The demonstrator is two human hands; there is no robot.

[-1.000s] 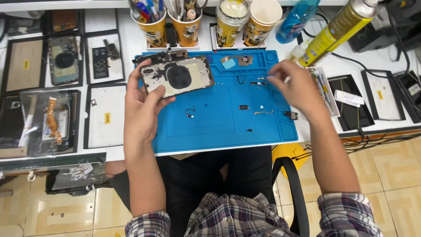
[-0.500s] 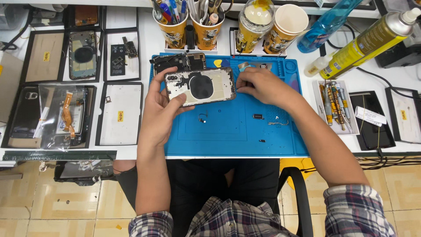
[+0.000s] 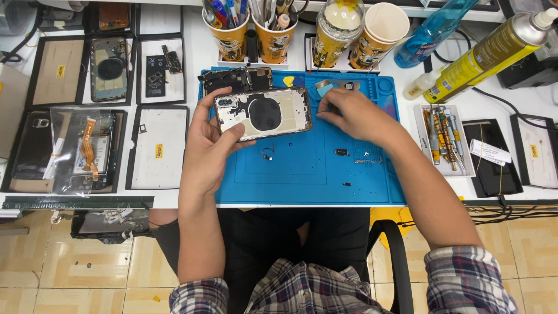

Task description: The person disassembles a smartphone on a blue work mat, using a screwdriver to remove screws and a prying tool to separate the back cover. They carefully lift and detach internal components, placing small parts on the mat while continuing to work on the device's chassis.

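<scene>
The left hand grips an opened phone housing by its left end, thumb on its lower face and fingers curled behind its top edge, holding it just above the blue work mat on the desk. The right hand rests at the housing's right end with its fingertips pinched close together; whether they hold a small part I cannot tell. Tiny loose components lie on the mat below the right hand. Behind the housing sits a dark phone assembly. Paper cups of tools stand along the back, and a yellow spray can lies at the far right.
</scene>
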